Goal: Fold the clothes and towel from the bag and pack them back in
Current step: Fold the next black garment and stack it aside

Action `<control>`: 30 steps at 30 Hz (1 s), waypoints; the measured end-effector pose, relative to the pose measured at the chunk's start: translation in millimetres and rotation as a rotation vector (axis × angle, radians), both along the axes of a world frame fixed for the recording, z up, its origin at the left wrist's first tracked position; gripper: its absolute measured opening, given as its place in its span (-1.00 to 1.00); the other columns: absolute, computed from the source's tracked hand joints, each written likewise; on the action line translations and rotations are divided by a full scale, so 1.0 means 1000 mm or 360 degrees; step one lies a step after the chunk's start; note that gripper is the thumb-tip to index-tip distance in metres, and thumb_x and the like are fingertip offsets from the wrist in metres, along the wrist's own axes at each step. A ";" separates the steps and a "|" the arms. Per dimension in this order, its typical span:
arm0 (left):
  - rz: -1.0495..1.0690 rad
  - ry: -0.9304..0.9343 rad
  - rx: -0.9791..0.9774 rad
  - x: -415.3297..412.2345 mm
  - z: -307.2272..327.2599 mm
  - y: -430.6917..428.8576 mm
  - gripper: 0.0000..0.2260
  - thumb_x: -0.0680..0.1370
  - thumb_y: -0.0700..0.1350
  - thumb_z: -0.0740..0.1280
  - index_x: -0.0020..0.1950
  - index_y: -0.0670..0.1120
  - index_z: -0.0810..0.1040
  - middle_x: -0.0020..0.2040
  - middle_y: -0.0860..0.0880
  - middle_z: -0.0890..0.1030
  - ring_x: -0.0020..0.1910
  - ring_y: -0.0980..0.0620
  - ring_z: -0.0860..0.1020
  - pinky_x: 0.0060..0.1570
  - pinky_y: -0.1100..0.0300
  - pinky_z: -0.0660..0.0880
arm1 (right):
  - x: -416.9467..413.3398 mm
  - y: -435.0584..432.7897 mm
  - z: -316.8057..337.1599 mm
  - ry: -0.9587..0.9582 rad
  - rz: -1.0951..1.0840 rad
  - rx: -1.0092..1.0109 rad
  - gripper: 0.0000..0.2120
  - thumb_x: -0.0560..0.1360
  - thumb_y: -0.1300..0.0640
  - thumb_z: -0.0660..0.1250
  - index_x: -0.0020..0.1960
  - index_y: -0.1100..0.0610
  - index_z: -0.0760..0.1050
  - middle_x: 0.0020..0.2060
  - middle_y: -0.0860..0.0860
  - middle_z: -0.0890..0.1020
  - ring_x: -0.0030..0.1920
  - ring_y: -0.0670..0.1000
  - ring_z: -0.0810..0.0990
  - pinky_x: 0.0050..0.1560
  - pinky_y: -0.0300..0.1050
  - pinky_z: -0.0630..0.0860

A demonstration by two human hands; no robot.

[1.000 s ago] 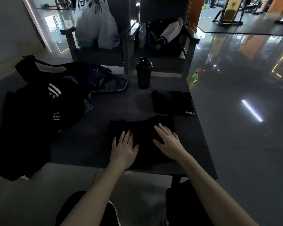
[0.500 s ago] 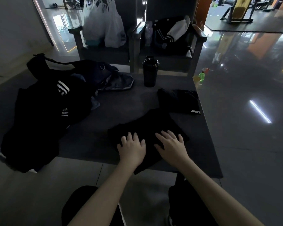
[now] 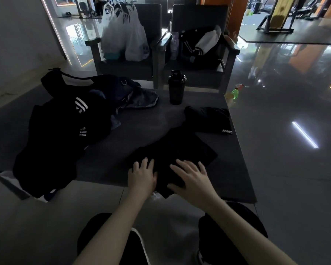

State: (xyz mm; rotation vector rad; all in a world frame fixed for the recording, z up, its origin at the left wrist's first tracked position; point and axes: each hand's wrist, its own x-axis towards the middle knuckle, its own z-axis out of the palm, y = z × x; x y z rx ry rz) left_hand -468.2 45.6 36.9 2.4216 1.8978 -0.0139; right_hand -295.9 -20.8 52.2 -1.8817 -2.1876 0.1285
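1. Black garment (image 3: 180,148) has turned since a second ago. Then it lay square under both palms; now it sits skewed, with one corner poking past the near edge of the worktop (image 3: 141,121).
2. I read that as dragging it round for the next fold, so this piece looks only half done and packing is some way off.
3. It lies well to my side of the shaker bottle (image 3: 176,87), with the folded SPORT piece (image 3: 208,121) between them, slightly right.
4. Right grip (image 3: 191,178) is wide, fingers spread flat on the cloth's near right part.
5. Left grip (image 3: 141,176) rests on its near left edge with bent fingers; I cannot tell whether it pinches cloth.
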 end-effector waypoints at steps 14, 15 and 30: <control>-0.0040 -0.0103 -0.0087 -0.020 0.014 0.044 -0.59 0.59 0.13 0.17 0.38 -0.03 0.37 0.30 -0.02 0.39 0.25 -0.08 0.37 0.16 0.01 0.38 | -0.035 -0.014 -0.027 -0.0358 -0.0281 -0.0051 -0.64 0.11 -0.08 0.53 -0.17 0.05 0.58 0.02 0.19 0.66 0.11 0.22 0.61 0.09 0.38 0.44; -0.0036 -0.0103 -0.0055 -0.022 0.014 0.041 -0.61 0.59 0.12 0.18 0.35 -0.04 0.41 0.27 -0.02 0.42 0.23 -0.08 0.39 0.14 0.02 0.38 | -0.028 -0.015 -0.027 -0.0361 -0.0253 -0.0053 -0.63 0.09 -0.05 0.56 -0.16 0.03 0.57 0.04 0.16 0.66 0.14 0.20 0.60 0.11 0.38 0.43; -0.0755 -0.0167 0.0176 -0.003 0.040 0.013 -0.45 0.60 0.09 0.17 0.55 0.03 0.09 0.55 0.12 0.06 0.54 0.05 0.02 0.48 0.05 0.00 | 0.053 -0.026 -0.017 0.0029 0.0055 -0.0031 -0.68 0.29 -0.03 0.38 0.01 0.04 0.63 0.13 -0.01 0.64 0.24 0.12 0.55 0.26 0.33 0.28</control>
